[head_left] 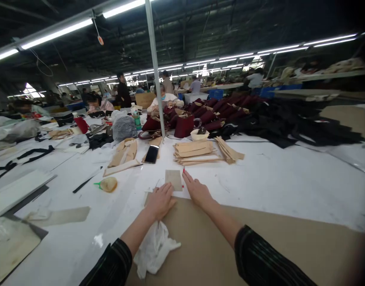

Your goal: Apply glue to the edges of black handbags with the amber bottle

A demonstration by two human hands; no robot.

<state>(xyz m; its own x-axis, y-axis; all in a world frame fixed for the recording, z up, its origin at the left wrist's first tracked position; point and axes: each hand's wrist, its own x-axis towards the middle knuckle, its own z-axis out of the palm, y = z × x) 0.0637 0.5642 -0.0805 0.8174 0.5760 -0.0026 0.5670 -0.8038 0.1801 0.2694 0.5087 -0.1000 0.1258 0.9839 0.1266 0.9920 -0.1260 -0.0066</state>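
A small square grey-beige piece of card [174, 179] lies flat on the white table, just past the near brown board's edge. My left hand [162, 200] rests with its fingertips on the lower left part of the square, fingers stretched out. Along the square's right edge, my right hand [197, 190] lies with its fingers straight. Small red spots show by its fingertip and beside the square; I cannot tell what they are. Under my forearms spreads a large brown board [206, 234]. A crumpled white cloth [155, 251] lies on it below my left wrist.
Ahead lie stacked tan strips [196, 149], a phone [151, 154] and curved tan pieces [122, 155]. A glue bottle [108, 184] with a green tip is to the left. A metal pole [155, 59] rises beyond, near maroon bags [184, 125] and black fabric [283, 121]. Several people work further back.
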